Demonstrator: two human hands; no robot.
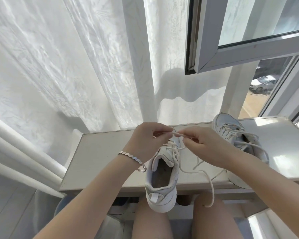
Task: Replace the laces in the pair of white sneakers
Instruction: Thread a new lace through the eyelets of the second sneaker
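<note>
On the bench (102,152) by the window, the near sneaker (160,183) stands upright, its long axis running near to far, toe far and heel overhanging the near edge. Above its toe end the left hand (150,137) and right hand (202,144), close together, each pinch the lace (177,134). Only the far eyelets look threaded and a loose end trails off the edge, so this shoe seems unfinished. The right sneaker (231,130), toe far-left, carries an untied lace; old or new, I cannot tell.

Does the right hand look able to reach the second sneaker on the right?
Probably yes: the second sneaker sits just beside the right hand, nothing between, though it must first release the lace.
</note>
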